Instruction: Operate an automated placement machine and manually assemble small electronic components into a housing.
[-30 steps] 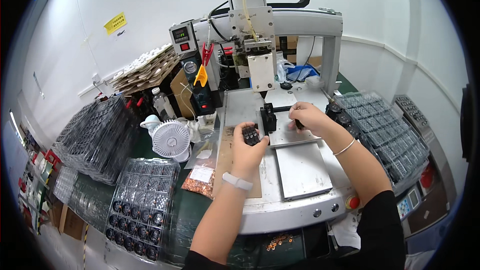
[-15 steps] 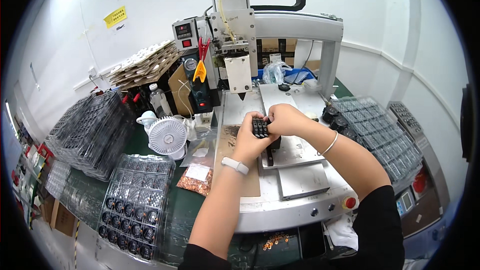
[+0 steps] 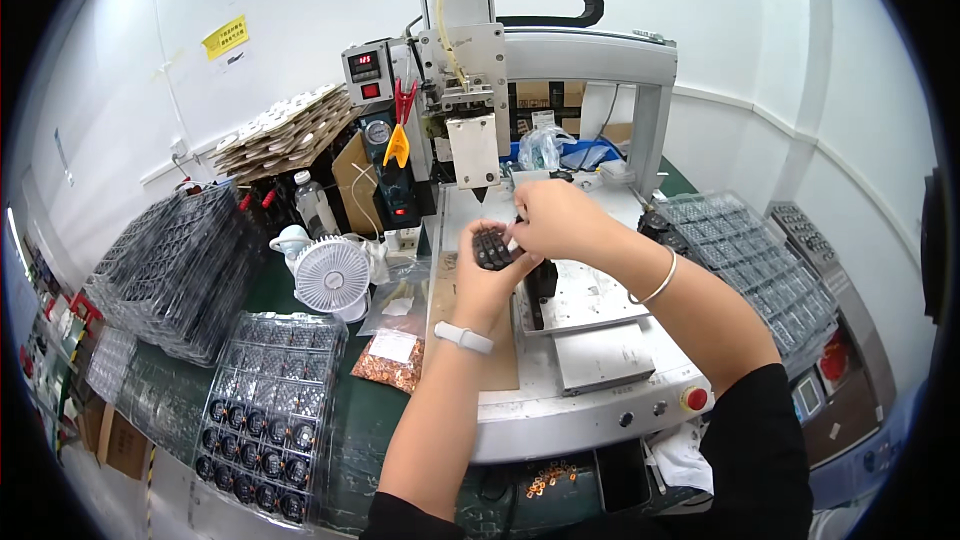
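My left hand (image 3: 484, 285) is wrapped round a small black block with rows of cells (image 3: 492, 249), tilted over the machine's bed. Close against it, my right hand (image 3: 558, 220) has its fingers bent in a pinch at the block's right side. What lies between those fingertips is hidden by the hand. A black upright fixture (image 3: 541, 286) stands below my right hand on the metal plate (image 3: 590, 298). Behind my hands hangs the machine's pointed black tip (image 3: 480, 195).
At left are a clear tray of round black parts (image 3: 262, 440), a white fan (image 3: 332, 276), stacked trays (image 3: 175, 275) and a bag of copper-coloured pieces (image 3: 390, 365). More clear trays (image 3: 745, 250) stand right. A red button (image 3: 694, 399) sits on the machine's front; loose copper-coloured pieces (image 3: 550, 480) lie below.
Both hands have moved slightly left and back toward me from the fixture, the left carrying the black block, which now tilts more. The view has shifted a little.
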A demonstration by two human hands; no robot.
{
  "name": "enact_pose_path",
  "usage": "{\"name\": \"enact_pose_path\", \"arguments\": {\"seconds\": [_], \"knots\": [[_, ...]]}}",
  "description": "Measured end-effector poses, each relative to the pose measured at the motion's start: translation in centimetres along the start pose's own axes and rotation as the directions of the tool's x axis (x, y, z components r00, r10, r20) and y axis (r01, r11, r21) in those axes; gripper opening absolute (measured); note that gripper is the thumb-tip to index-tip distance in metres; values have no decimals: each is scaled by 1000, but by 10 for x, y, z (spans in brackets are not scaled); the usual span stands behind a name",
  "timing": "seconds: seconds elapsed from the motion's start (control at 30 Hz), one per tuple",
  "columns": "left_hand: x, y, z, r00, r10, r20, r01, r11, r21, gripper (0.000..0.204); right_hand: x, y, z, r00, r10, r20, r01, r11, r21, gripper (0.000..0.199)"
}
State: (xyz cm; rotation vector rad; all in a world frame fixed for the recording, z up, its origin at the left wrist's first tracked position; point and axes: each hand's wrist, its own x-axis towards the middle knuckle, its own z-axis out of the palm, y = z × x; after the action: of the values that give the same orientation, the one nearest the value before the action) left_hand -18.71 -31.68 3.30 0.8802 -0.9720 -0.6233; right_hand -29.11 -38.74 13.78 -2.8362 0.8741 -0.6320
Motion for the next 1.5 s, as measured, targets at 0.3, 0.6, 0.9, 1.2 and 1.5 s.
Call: {"name": "enact_pose_path", "arguments": {"seconds": [0.3,0.6,0.9,1.2,1.5], "knots": [[-9,1,-3,999,43,3,-41,975,-217,61,5,24,10,908,341,243,-385,454,804,19],[-16,5,-2,981,192,9,-191,979,-77,65,17,40,31,980,129,154,-108,984,-139,25],[-20,14,-3,988,142,-64,-148,983,-112,60,27,23,27,918,151,366,-40,955,-295,23],[-19,10,-2,981,179,-71,-184,980,-76,57,35,31,43,850,85,520,87,951,-298,21],[-18,9,-2,977,197,-86,-200,979,-30,57,36,17,19,738,287,611,-139,950,-278,19]]}}
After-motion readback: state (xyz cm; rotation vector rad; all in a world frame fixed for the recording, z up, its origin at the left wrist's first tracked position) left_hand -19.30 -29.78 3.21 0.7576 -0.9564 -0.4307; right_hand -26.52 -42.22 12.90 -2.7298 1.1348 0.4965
